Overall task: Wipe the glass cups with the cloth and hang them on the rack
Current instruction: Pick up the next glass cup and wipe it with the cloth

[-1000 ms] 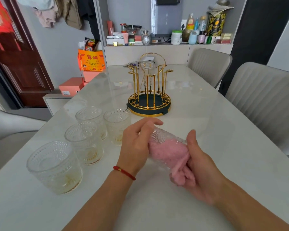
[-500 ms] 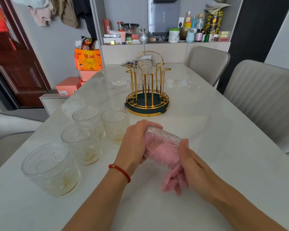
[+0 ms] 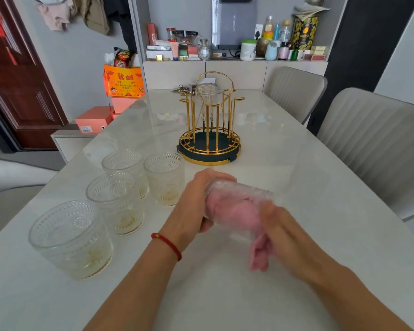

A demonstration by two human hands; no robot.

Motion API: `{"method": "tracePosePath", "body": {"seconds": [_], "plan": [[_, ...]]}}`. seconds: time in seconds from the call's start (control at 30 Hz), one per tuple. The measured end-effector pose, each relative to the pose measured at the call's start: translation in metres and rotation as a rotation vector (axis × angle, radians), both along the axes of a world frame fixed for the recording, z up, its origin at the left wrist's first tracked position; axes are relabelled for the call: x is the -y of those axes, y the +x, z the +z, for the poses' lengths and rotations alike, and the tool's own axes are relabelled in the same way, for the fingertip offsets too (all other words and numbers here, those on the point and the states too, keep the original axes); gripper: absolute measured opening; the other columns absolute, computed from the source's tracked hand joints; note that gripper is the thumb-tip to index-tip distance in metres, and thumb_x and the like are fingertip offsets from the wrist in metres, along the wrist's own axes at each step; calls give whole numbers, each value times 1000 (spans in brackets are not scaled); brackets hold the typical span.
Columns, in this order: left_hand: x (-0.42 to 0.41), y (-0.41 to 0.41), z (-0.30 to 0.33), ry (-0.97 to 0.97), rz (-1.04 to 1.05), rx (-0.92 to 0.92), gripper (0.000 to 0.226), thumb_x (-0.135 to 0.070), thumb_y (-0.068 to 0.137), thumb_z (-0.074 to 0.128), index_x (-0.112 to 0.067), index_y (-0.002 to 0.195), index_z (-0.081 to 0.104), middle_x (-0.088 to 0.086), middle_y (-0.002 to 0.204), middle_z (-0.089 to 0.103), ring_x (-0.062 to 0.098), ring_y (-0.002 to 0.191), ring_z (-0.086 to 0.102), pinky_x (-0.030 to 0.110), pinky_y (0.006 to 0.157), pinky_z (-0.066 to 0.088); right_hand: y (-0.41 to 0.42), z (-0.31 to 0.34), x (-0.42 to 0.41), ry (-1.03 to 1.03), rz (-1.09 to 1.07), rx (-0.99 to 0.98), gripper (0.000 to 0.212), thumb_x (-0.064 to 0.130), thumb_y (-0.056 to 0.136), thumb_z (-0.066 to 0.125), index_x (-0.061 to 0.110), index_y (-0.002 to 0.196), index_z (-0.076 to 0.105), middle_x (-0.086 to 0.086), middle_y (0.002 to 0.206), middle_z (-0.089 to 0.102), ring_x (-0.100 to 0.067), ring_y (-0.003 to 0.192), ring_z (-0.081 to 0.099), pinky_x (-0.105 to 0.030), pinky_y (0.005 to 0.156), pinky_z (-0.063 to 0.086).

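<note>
On the left of the counter (image 3: 320,187) I see four glass cups (image 3: 73,237) waiting upright in a loose cluster, heavy tumblers with beaded, embossed walls and a yellowish tint at the base. Just right of them, my left hand (image 3: 196,204) is curled round the closed end of the cup being wiped (image 3: 237,199), held on its side above the counter. The pink cloth (image 3: 232,209) is stuffed inside it, soft and fuzzy, showing through the patterned glass, with a tail hanging out near my right hand (image 3: 280,225). That hand is blurred; it seems to grip the cloth at the cup's mouth, though I cannot tell the fingers apart. I judge this as mid-wipe on the inside. Next I'd need to pull the cloth out and carry the cup mouth-down onto a free prong of the rack (image 3: 209,130), a gold wire stand on a dark round base, already holding one cup at the back.
</note>
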State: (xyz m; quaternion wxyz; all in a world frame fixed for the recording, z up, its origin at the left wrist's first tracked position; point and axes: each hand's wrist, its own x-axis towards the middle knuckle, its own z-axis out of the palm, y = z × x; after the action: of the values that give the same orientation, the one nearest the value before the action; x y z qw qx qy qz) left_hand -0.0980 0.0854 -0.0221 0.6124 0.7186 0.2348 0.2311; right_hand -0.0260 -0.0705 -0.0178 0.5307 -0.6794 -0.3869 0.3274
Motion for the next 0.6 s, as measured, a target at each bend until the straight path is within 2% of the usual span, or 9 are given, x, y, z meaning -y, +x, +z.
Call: {"method": "tracePosePath", "body": {"seconds": [0.07, 0.17, 0.23, 0.3, 0.37, 0.43, 0.47, 0.53, 0.6], "plan": [[1, 4, -2, -4, 82, 15, 39, -37, 99, 46, -18, 87, 78, -7, 59, 58, 11, 50, 47, 20, 41, 33, -4, -9, -1, -8, 37, 77, 101, 98, 69, 21, 5, 64, 62, -6, 50, 69, -14, 45, 67, -27, 50, 53], [-1, 5, -14, 188, 171, 247, 37, -33, 92, 47, -14, 76, 75, 7, 74, 69, 28, 72, 63, 39, 58, 48, -4, -11, -5, -58, -8, -106, 111, 88, 76, 11, -8, 64, 65, -21, 53, 64, -16, 40, 58, -24, 47, 49], [-1, 3, -17, 305, 196, 377, 41, -35, 91, 45, -10, 79, 74, 9, 79, 69, 27, 79, 63, 37, 65, 49, 0, -9, -5, -39, -42, -443, 103, 82, 80, 19, -7, 78, 70, -18, 47, 51, -17, 32, 45, -20, 37, 39], [-3, 1, -19, 424, 185, 477, 43, -34, 93, 41, -8, 88, 75, 3, 84, 72, 19, 81, 64, 29, 69, 49, 2, -4, -5, 55, -14, -848, 97, 79, 82, 34, -6, 105, 73, -12, 57, 45, -12, 27, 33, -15, 30, 29], [-8, -1, -23, 540, 142, 509, 45, -31, 94, 38, -6, 98, 75, 2, 90, 72, 19, 83, 65, 28, 69, 49, 2, -1, -7, 147, 1, -1036, 86, 78, 80, 48, 0, 100, 78, -9, 66, 51, -9, 25, 29, -12, 28, 25], [-13, -1, -25, 566, 87, 489, 46, -31, 93, 37, -6, 104, 75, 0, 92, 71, 20, 85, 65, 29, 69, 50, 6, -1, -6, 170, 19, -1001, 80, 75, 86, 39, 7, 79, 81, -7, 57, 62, -8, 24, 31, -12, 31, 19], [-12, -1, -22, 504, 39, 460, 46, -31, 92, 37, -7, 106, 74, -2, 92, 69, 18, 84, 65, 27, 67, 50, 7, 2, -6, 148, 13, -934, 83, 75, 87, 31, 10, 68, 80, -5, 49, 60, -8, 24, 33, -13, 33, 18], [-3, -3, -10, 229, -60, 306, 41, -28, 91, 39, -7, 106, 71, -4, 89, 66, 7, 70, 62, 17, 53, 45, 11, 2, -5, 75, -1, -695, 91, 81, 80, 24, 8, 58, 75, -6, 38, 50, -13, 26, 42, -13, 33, 29], [2, -3, -2, -72, -84, 88, 34, -23, 99, 41, -5, 106, 70, -5, 73, 62, -1, 47, 55, 11, 40, 35, 10, -3, -5, -14, 29, -319, 108, 91, 72, 19, -2, 63, 73, -12, 40, 57, -22, 33, 55, -19, 38, 43]]}}
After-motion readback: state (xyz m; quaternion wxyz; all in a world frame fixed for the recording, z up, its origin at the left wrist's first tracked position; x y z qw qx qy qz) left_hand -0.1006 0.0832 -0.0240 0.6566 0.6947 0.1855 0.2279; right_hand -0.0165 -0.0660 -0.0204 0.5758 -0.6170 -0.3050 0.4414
